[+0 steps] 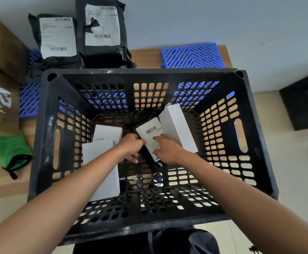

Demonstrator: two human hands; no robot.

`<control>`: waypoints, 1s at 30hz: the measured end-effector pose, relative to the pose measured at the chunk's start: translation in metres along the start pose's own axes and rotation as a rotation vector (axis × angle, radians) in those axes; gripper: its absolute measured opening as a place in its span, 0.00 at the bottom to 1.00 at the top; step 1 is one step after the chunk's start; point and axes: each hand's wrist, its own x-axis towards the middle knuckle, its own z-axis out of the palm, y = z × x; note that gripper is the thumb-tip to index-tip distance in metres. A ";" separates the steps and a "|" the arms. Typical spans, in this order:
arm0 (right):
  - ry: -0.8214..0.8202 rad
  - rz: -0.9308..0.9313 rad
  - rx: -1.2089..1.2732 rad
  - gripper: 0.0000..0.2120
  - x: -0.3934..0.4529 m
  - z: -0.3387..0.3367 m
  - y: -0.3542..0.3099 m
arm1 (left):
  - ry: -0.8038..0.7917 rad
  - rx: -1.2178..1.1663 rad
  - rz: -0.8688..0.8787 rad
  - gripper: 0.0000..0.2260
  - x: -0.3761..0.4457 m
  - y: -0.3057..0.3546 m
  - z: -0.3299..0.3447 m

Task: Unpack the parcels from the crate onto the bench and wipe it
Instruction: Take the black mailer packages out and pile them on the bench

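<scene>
A black slatted crate stands on the wooden bench. Both my arms reach down into it. My left hand and my right hand grip a black bagged parcel with a white barcode label at the crate's bottom. A white box leans against the right inner wall. Two more white boxes lie at the left, one farther in and one nearer, partly under my left forearm. Two black labelled parcels stand on the bench behind the crate. A green cloth lies left of the crate.
Brown cardboard boxes are stacked at the far left. Blue plastic grids lie on the bench behind the crate and to its left. Another black crate sits on the floor at the right.
</scene>
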 end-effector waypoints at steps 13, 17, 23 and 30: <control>0.009 0.034 -0.022 0.31 0.012 -0.002 0.009 | -0.057 0.253 0.104 0.29 0.007 -0.007 0.016; 0.024 0.027 -0.048 0.31 0.011 -0.004 0.014 | -0.075 0.274 0.128 0.25 0.006 -0.009 0.015; 0.095 0.017 0.053 0.28 0.010 -0.007 0.020 | -0.048 0.207 0.155 0.23 0.009 -0.013 0.017; 0.138 0.028 0.089 0.26 0.009 -0.008 0.022 | -0.014 0.084 0.142 0.20 0.009 -0.014 0.019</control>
